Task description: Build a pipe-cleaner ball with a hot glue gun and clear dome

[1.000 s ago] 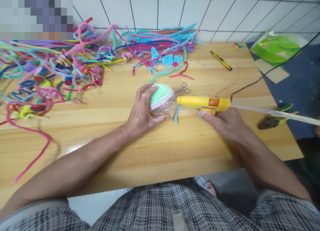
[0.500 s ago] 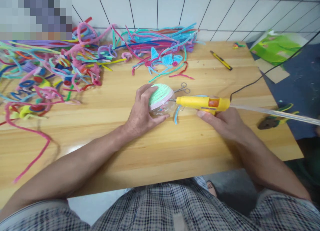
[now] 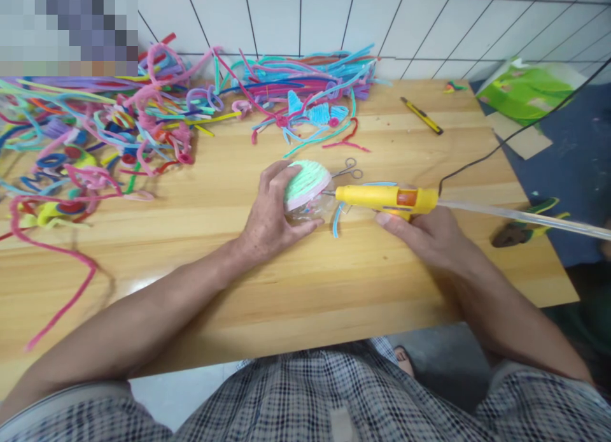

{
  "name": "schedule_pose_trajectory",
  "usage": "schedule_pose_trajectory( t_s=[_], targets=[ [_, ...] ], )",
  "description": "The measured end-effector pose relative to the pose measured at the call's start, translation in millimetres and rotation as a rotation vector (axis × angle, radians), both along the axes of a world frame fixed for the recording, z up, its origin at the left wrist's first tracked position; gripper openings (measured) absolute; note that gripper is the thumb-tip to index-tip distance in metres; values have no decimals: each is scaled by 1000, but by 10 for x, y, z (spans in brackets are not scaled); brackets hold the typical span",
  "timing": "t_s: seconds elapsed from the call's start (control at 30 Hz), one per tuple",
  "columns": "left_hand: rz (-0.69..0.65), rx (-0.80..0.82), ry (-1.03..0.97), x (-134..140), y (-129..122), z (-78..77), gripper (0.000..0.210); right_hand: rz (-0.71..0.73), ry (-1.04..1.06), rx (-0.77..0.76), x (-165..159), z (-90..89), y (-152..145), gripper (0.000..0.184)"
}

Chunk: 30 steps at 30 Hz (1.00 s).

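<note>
My left hand (image 3: 270,209) is wrapped round a clear plastic ball (image 3: 322,206) whose upper part is covered with pale green pipe cleaner (image 3: 308,178) and a pinkish-white band at its lower edge. My right hand (image 3: 429,232) grips a yellow hot glue gun (image 3: 370,194), a long clear glue stick (image 3: 525,219) sticking out of its back. The nozzle points left and meets the ball's right side near the band; I cannot tell whether it touches. Small scissors (image 3: 352,169) lie just behind the ball. A short blue pipe cleaner piece (image 3: 337,220) lies between the hands.
Tangled pipe cleaners (image 3: 157,117) cover the table's left and back, with a blue pipe-cleaner figure (image 3: 317,113) among them. A yellow utility knife (image 3: 422,116) lies at back right. Pliers (image 3: 520,228) sit near the right edge. The gun's black cord (image 3: 501,146) runs to the upper right.
Almost nothing differs. The glue gun has shifted very slightly to the left, and the left hand with the ball has stayed in place.
</note>
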<state>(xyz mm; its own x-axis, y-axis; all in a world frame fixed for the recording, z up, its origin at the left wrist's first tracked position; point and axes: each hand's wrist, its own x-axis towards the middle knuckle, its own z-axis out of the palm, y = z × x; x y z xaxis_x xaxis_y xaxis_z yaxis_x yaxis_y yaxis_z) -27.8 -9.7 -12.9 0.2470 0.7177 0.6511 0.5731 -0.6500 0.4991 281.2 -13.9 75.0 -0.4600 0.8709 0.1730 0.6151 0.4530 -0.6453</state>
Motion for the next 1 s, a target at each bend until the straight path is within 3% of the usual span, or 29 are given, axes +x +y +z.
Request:
schedule_pose_trajectory(
  t_s=[0.27,1.0],
  targets=[
    [16,-2,18,3,-4,9,108,12,-17,4,0,2,14,34],
    [-1,-14,-18,6,-15,11,99,18,45,-58,-66,7,10,32]
  ],
)
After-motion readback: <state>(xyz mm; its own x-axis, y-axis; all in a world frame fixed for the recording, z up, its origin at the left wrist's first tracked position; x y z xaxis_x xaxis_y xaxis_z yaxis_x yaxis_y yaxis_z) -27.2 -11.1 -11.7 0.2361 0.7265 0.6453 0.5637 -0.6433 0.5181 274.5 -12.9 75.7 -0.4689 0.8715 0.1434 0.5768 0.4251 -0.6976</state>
